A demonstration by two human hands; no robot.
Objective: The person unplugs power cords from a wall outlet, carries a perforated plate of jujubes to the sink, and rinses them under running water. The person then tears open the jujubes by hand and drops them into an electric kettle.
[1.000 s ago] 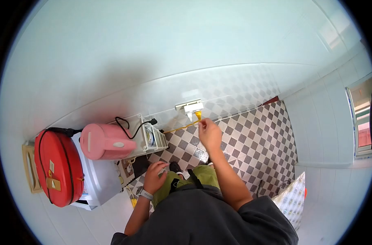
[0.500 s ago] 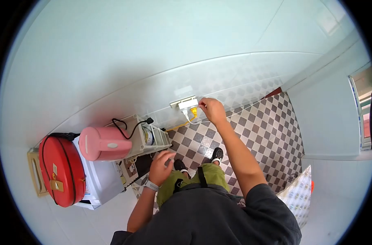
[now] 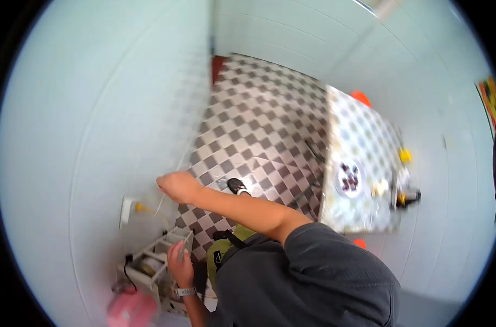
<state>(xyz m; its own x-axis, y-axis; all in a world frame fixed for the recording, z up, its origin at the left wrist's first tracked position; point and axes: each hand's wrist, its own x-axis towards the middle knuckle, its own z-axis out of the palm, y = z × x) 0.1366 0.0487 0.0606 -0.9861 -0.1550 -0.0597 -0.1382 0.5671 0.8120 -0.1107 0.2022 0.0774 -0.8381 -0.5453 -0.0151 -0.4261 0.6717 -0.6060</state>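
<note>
My right hand (image 3: 178, 186) is closed near the wall, above and right of the white socket block (image 3: 126, 212); what it may hold is hidden. A thin white cable (image 3: 160, 204) runs just below this hand. The yellow plug (image 3: 143, 207) sits at the socket block. Lower down, my left hand (image 3: 180, 261), with a watch on its wrist, has its fingers apart beside the white rack (image 3: 151, 260) and holds nothing. A black plug (image 3: 129, 258) lies on the rack's edge, its cord leading to the blurred pink kettle (image 3: 132, 309).
A table with a patterned cover (image 3: 335, 215) stands at the right, bearing a plate of dark items (image 3: 350, 178), a dark bottle (image 3: 408, 198) and a yellow object (image 3: 405, 155). Orange stools (image 3: 360, 98) show beside it. The checkered floor (image 3: 259, 125) lies ahead.
The view has swung to the right, bringing the table into sight and the red case out of it. My right hand has moved off the socket block. My left hand stays open.
</note>
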